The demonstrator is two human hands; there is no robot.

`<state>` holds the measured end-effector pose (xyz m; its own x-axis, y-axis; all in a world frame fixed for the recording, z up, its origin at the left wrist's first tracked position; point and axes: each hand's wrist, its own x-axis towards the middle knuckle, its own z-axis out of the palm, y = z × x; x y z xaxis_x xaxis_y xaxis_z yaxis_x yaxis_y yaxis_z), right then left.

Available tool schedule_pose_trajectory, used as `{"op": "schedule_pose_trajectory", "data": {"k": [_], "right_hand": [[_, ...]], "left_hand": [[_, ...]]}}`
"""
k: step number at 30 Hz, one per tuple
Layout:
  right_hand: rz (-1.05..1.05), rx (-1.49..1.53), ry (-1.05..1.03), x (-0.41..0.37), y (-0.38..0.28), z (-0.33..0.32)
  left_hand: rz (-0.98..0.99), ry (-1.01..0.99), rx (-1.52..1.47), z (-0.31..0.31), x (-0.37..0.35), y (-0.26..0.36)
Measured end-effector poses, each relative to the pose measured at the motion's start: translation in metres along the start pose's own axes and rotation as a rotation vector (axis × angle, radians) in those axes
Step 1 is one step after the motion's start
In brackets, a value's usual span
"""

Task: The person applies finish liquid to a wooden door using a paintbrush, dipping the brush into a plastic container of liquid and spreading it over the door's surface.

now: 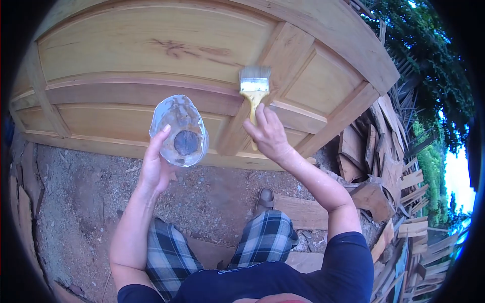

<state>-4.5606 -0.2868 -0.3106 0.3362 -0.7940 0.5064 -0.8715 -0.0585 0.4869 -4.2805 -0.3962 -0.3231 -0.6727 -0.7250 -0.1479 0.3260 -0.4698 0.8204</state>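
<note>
My right hand (268,132) is closed round the yellow handle of a wide paintbrush (255,85), its bristles pointing away from me. The bristles overlap a panelled wooden door (151,50) that lies or leans in front of me. In my left hand (157,164) is a cut-off white plastic container (194,121), tilted so that its inside shows, with a dark round patch at the bottom. My thumb hooks over its rim, while the other fingers are mostly hidden beneath. The door is bare yellowish wood with raised panels and dark grain marks.
Stacked wood offcuts (371,146) fill the right side beside the door. A board (300,212) lies on the gritty ground (91,202) near my shoe (264,199). More planks (26,212) are at the far left, and trees (424,60) stand at the upper right.
</note>
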Motion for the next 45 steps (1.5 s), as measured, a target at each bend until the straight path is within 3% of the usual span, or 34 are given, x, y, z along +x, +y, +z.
{"op": "schedule_pose_trajectory", "data": {"k": [2,3,4,6,7,8,9,14,16,18,20,21,24,26,28,30,32,35,38,41,43,45], "right_hand": [[-0.056,0.19,-0.277,-0.044,-0.045,0.022],[0.02,0.478,-0.534,-0.044,-0.053,0.012],[0.012,0.477,-0.528,-0.037,-0.048,0.006],[0.285,1.176,-0.721,-0.023,-0.028,-0.004],[0.211,1.163,-0.471,-0.014,-0.013,-0.008],[0.245,0.914,-0.409,0.006,0.004,-0.03],[0.176,0.738,-0.209,0.024,0.028,-0.047],[0.288,0.617,0.46,0.099,0.102,-0.132],[0.222,0.407,0.581,0.114,0.105,-0.134],[0.08,0.083,0.619,0.113,0.088,-0.106],[-0.003,-0.179,0.353,0.085,0.055,-0.066],[-0.021,-0.059,0.178,0.064,0.034,-0.045],[-0.157,0.11,-0.092,-0.018,-0.028,0.025],[-0.199,0.042,-0.147,-0.056,-0.05,0.046],[-0.08,0.537,-0.458,-0.07,-0.041,0.048],[0.092,0.724,-0.355,-0.057,-0.012,0.021],[0.185,0.668,-0.169,-0.021,0.026,-0.035],[0.157,0.409,0.323,0.022,0.076,-0.095],[0.167,-0.036,0.703,0.047,0.126,-0.105],[0.239,-0.145,0.575,0.042,0.134,-0.074],[0.19,-0.264,0.32,0.01,0.104,-0.032],[0.18,-0.098,0.227,-0.039,0.055,0.012]], "left_hand": [[0.008,0.008,-0.006,-0.004,0.003,-0.001],[0.015,0.011,-0.003,-0.006,0.005,-0.002],[0.024,0.015,-0.004,-0.008,0.007,-0.003],[-0.021,0.081,0.035,-0.007,0.007,-0.005],[-0.023,0.057,0.017,-0.002,0.006,-0.004],[-0.016,0.054,0.018,-0.001,0.006,-0.005],[-0.024,0.056,0.019,0.0,0.007,-0.007],[-0.04,0.086,0.025,0.001,0.014,-0.015],[-0.045,0.081,0.041,0.001,0.018,-0.019],[-0.048,0.077,0.052,0.007,0.017,-0.016],[-0.062,0.086,0.053,0.006,0.018,-0.018],[-0.051,0.085,0.044,0.002,0.02,-0.02],[-0.035,0.104,0.035,-0.001,0.018,-0.02],[-0.003,0.11,0.025,-0.001,0.018,-0.016],[-0.002,0.118,0.038,0.0,0.017,-0.014],[-0.005,0.122,0.055,0.001,0.018,-0.012],[-0.017,0.135,0.053,0.003,0.019,-0.014],[-0.045,0.076,0.041,-0.006,0.027,-0.02],[-0.077,0.071,0.073,-0.005,0.031,-0.024],[-0.059,0.079,0.074,0.004,0.028,-0.023],[-0.064,0.072,0.083,0.004,0.027,-0.021],[-0.063,0.07,0.093,0.004,0.024,-0.018]]}}
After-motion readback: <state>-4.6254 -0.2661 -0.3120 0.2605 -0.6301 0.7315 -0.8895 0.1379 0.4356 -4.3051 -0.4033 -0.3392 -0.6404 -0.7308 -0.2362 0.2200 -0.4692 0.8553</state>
